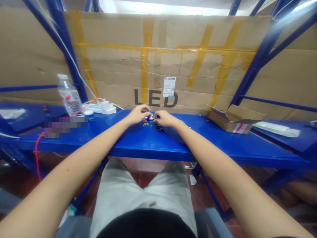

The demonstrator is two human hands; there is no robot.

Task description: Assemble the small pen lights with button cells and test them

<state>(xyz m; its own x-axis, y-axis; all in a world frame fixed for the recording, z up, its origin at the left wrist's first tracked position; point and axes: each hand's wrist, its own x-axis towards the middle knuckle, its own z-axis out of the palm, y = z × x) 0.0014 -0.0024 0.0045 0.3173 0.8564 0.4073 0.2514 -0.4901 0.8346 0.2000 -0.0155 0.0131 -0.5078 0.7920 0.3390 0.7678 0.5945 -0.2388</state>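
Both hands are close together over the far middle of the blue table [146, 142]. My left hand [139, 114] has its fingers curled and pinched at a small shiny object [151, 117] with dark and silvery parts, too small to name. On its other side, my right hand [163, 118] is closed, its fingertips at the same object and partly hidden by the back of the hand. Several tiny metallic pieces [146, 124] lie on the table just below my left fingers. A dark, round, stacked-looking thing [159, 127] sits right below my right hand; its kind is unclear.
A water bottle [69, 96] and a white power strip [101, 108] with plugs stand at the left, near a red cable [37, 148]. An open cardboard box [232, 120] sits at the right. A large taped cardboard sheet [119, 72] rises behind the table between blue posts.
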